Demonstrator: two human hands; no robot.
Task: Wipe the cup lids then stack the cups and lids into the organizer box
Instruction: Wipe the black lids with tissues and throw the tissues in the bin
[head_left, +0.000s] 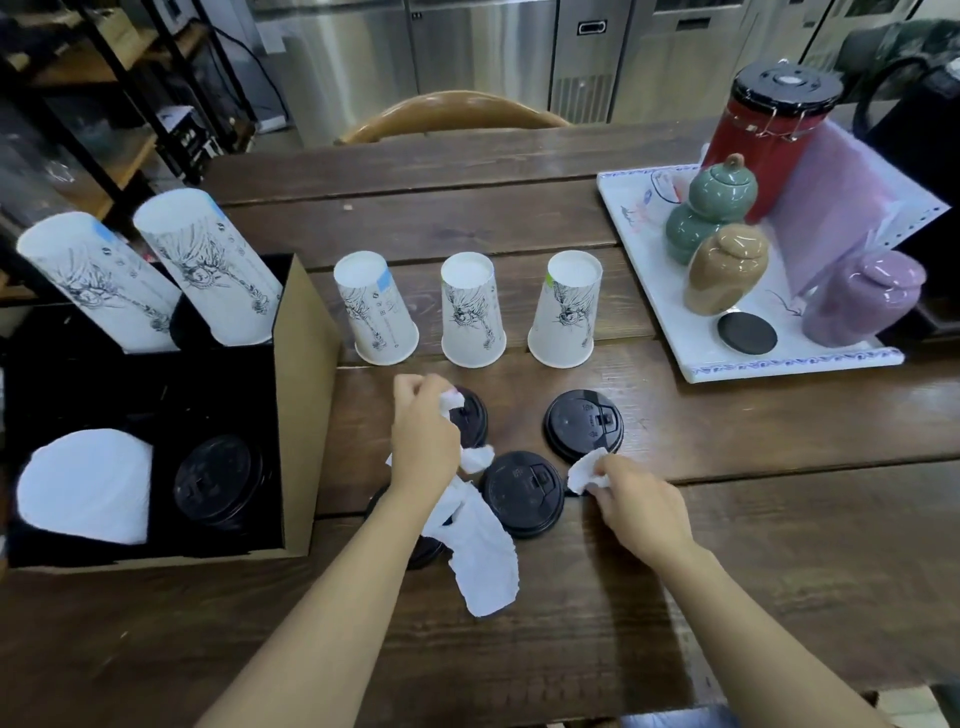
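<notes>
L hand (423, 436) fingers pinched on a long paper towel (480, 551), pressing it on a black lid (470, 418) at table centre. R hand (641, 506) fingers closed narrow on a small towel scrap (584, 470), between two more lids (522, 493) and (584, 426). A 4th lid (426, 553) sits partly under the L forearm. Three upside-down cups (472, 312) stand in a row at 12 o'clock of the lids. Box (304, 374) at 9 o'clock holds two cup stacks (150, 270), a lid stack (218, 480) and a white pad (85, 486).
</notes>
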